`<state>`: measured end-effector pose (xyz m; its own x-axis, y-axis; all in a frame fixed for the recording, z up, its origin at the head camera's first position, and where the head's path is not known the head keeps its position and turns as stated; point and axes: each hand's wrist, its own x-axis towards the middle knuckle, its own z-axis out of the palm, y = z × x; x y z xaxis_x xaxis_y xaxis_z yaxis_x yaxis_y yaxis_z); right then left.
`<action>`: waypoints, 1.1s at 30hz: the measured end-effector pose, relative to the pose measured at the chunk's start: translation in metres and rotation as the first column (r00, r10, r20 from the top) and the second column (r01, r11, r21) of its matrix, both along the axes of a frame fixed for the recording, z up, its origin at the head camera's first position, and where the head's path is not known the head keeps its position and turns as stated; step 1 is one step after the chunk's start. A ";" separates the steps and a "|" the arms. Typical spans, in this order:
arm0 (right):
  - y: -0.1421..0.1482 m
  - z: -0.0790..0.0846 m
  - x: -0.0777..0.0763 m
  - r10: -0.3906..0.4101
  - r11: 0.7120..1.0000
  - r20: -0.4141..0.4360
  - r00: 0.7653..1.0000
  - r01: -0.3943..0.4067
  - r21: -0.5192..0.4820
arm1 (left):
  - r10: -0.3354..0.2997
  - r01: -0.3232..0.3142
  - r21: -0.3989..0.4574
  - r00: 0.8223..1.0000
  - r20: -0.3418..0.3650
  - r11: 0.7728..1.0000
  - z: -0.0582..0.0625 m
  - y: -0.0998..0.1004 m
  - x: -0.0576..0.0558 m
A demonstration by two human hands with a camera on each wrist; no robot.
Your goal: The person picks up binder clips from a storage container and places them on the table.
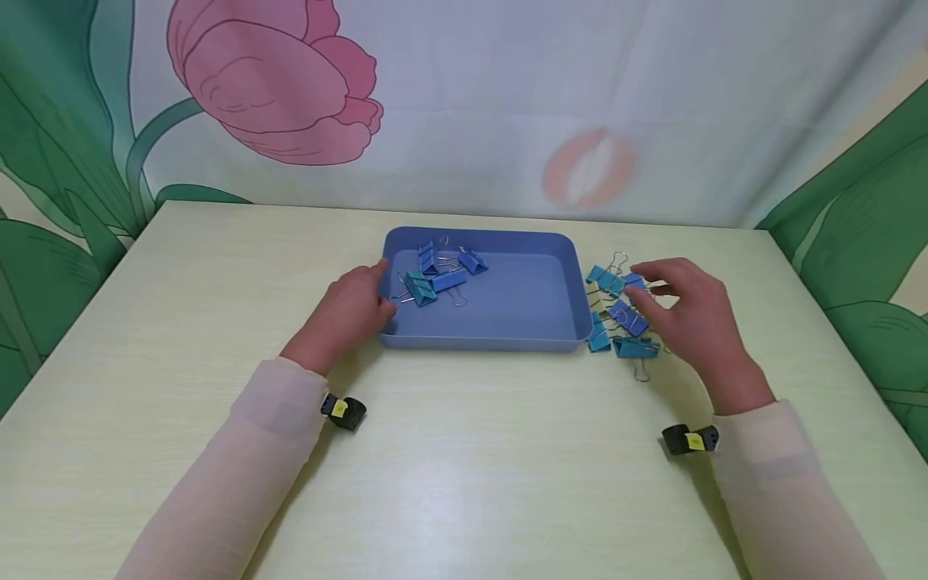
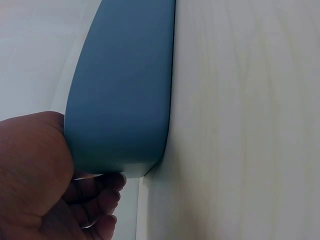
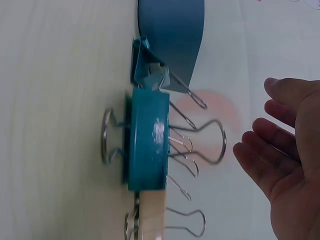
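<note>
A blue rectangular tray [image 1: 507,314] lies on the table with several blue and teal binder clips [image 1: 448,279] in its left half. My left hand [image 1: 351,310] grips the tray's left end; in the left wrist view its fingers curl round the end wall [image 2: 120,95]. To the right of the tray is a pile of blue and teal binder clips [image 1: 627,318]. Above that pile hovers my right hand [image 1: 689,310], thumb and fingers apart. In the right wrist view a teal binder clip [image 3: 150,140] stands in front, apart from the hand [image 3: 292,155], which holds nothing.
The pale wooden table [image 1: 464,459] ends at a curtain [image 1: 464,105] printed with flowers and leaves. One clip at the pile's front, a teal binder clip [image 1: 636,347], points its wire handle toward me. Each wrist carries a small black camera [image 1: 346,412].
</note>
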<state>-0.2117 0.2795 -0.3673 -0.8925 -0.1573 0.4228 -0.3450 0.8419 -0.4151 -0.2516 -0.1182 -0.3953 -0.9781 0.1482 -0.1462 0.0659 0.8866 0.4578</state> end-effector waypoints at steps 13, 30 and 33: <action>-0.025 -0.003 -0.012 0.084 0.996 -0.044 0.996 -0.085 -0.017 | -0.006 0.006 -0.014 1.000 0.001 1.000 0.003 0.000 0.000; -0.058 -0.006 -0.019 0.194 0.980 -0.065 0.979 -0.197 -0.039 | -0.010 0.010 0.005 1.000 -0.003 1.000 0.002 -0.001 0.001; -0.063 -0.008 -0.021 0.214 0.976 -0.067 0.975 -0.217 -0.034 | -0.011 0.011 0.008 1.000 -0.007 1.000 0.002 -0.001 0.002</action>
